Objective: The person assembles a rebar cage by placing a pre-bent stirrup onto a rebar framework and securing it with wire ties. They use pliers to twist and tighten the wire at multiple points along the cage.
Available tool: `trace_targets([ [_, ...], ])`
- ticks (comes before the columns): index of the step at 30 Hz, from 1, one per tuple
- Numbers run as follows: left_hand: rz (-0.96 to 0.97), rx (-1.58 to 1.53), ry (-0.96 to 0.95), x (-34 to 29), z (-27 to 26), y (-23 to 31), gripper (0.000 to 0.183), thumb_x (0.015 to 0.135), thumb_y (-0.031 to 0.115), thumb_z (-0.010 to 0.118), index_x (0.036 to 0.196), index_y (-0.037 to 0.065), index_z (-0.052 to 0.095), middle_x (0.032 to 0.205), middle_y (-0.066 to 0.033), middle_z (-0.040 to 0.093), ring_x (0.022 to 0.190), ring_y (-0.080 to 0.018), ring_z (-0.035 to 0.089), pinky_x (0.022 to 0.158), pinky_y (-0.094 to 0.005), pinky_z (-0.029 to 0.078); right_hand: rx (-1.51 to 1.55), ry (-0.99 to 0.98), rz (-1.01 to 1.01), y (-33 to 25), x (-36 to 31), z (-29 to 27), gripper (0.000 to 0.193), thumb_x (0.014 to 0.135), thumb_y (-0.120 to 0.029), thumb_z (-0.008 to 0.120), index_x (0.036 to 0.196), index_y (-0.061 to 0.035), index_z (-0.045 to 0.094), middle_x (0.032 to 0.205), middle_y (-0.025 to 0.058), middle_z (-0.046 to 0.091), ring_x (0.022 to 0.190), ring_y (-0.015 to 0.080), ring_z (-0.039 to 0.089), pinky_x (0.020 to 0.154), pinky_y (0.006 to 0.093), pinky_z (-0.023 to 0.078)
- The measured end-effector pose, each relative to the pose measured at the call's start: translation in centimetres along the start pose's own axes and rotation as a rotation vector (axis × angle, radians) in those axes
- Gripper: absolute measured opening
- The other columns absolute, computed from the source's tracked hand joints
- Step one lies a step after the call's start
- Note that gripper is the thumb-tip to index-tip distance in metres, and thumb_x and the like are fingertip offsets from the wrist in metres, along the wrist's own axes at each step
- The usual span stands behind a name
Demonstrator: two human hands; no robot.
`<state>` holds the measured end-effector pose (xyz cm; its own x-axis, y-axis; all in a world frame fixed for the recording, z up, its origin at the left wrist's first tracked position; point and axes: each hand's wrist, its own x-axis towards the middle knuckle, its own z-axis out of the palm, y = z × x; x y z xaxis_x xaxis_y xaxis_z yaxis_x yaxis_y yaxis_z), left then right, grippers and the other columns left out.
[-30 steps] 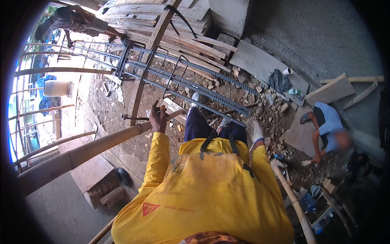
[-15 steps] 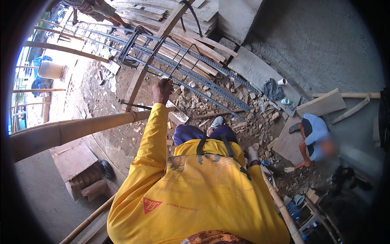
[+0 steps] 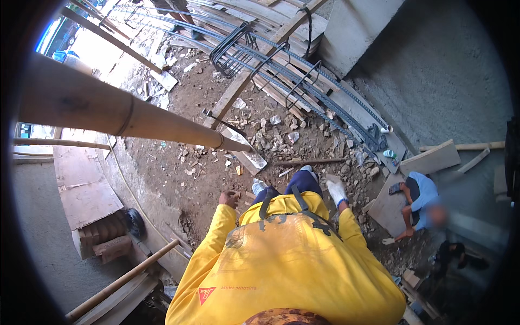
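Observation:
My left hand (image 3: 228, 199), bare, hangs low beside my left thigh. Its fingers are slightly apart, and I see nothing held in it. On the other side, my right hand (image 3: 337, 190) wears a white glove, its fingers hanging loosely outstretched and touching nothing. Ahead of me a reinforcing-steel cage (image 3: 303, 81) of ribbed bars and bent stirrups rests across a wooden beam (image 3: 233, 92). Several stirrups (image 3: 234, 50) are bunched around the bars at the far end. A dark metal bar with a short head (image 3: 223, 122) lies by the beam's near end.
A thick bamboo pole (image 3: 157, 123) slants in from the left. Rubble (image 3: 271, 127) and loose boards cover the ground. A person in a light blue shirt (image 3: 424, 189) crouches at right; another person's legs (image 3: 181, 16) show at the top. Stacked blocks (image 3: 105, 238) stand at left.
My left hand has come away from the steel cage and dropped to my side. My gloved right hand now shows more fully. The view has shifted, bringing the bamboo pole nearer.

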<state>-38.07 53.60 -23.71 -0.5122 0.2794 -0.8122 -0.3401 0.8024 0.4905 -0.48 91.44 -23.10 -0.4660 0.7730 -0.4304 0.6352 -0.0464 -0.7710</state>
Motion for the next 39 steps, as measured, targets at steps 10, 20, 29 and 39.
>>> trace_targets([
  [10, -0.577, -0.932, 0.378, -5.7, -9.7, -32.0, 0.043, 0.104, 0.025, 0.056, 0.141, 0.004, 0.047, 0.117, -0.0274, 0.069, 0.089, -0.0472, 0.073, 0.070, -0.0541, 0.064, 0.785, 0.277, 0.063, -27.9, 1.2, -1.8, 0.028, 0.097, -0.026, 0.071, 0.120, -0.0095, 0.067, 0.112, 0.0097, 0.071, 0.099, 0.0230, 0.070, 0.077, 0.0360, 0.057],
  [20, -0.326, -0.963, 0.170, -3.8, -5.8, -29.5, 0.048, 0.102, 0.027, 0.063, 0.143, 0.005, 0.048, 0.110, -0.0211, 0.072, 0.088, -0.0363, 0.075, 0.070, -0.0457, 0.064, -0.758, 0.466, -0.392, -27.6, 6.1, -5.8, 0.036, 0.095, -0.030, 0.069, 0.123, -0.0076, 0.068, 0.111, 0.0184, 0.074, 0.105, 0.0404, 0.069, 0.093, 0.0498, 0.052],
  [29, -0.320, -0.974, 0.219, -7.4, -5.3, -28.4, 0.043, 0.100, 0.023, 0.065, 0.135, 0.003, 0.052, 0.105, -0.0210, 0.073, 0.082, -0.0363, 0.076, 0.065, -0.0444, 0.064, -0.359, -0.067, -0.098, -27.8, 11.3, -10.9, 0.027, 0.101, -0.025, 0.063, 0.119, -0.0086, 0.074, 0.073, -0.0043, 0.056, 0.059, 0.0048, 0.047, 0.052, 0.0239, 0.037],
  [39, -0.526, -1.060, 0.263, -11.2, -0.7, -33.2, 0.047, 0.102, 0.020, 0.061, 0.143, 0.009, 0.042, 0.117, -0.0260, 0.069, 0.092, -0.0442, 0.074, 0.071, -0.0543, 0.065, -0.395, 0.036, -0.236, -26.8, 10.5, -9.8, 0.031, 0.099, -0.026, 0.066, 0.121, -0.0049, 0.073, 0.085, 0.0059, 0.072, 0.073, 0.0173, 0.067, 0.068, 0.0310, 0.052],
])
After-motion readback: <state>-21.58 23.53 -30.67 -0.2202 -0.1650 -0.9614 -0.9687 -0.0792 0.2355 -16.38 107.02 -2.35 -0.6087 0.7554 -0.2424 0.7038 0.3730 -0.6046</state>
